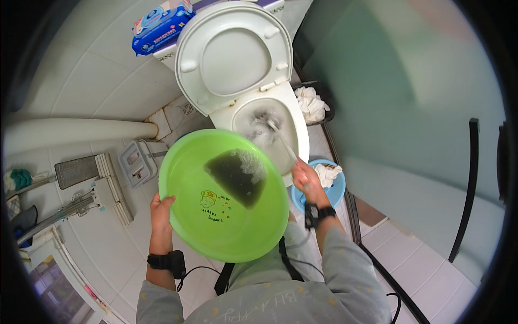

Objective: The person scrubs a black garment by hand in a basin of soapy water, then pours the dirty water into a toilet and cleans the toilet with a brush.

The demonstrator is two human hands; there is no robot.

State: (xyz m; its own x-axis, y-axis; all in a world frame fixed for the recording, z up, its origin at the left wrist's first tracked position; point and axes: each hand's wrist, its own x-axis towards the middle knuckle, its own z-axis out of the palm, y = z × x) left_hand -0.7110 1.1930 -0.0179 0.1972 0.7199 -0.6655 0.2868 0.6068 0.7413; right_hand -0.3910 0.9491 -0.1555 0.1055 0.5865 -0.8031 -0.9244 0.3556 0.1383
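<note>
My left hand grips the left rim of a green plastic basin, thumb over the edge. The basin is tilted, and dark, foamy water has gathered at its far side. It overlaps the near left part of a white toilet bowl. My right hand is closed around the pale handle of a toilet brush. The brush head sits in the bowl, blurred among suds and greyish water. Behind it the toilet lid and seat stand raised.
A blue wet-wipes pack rests on the toilet tank. Right of the toilet are a dark bin with crumpled tissue and a blue basin holding white cloth. A frosted glass door borders the right. Flat mops and a grey bucket stand left.
</note>
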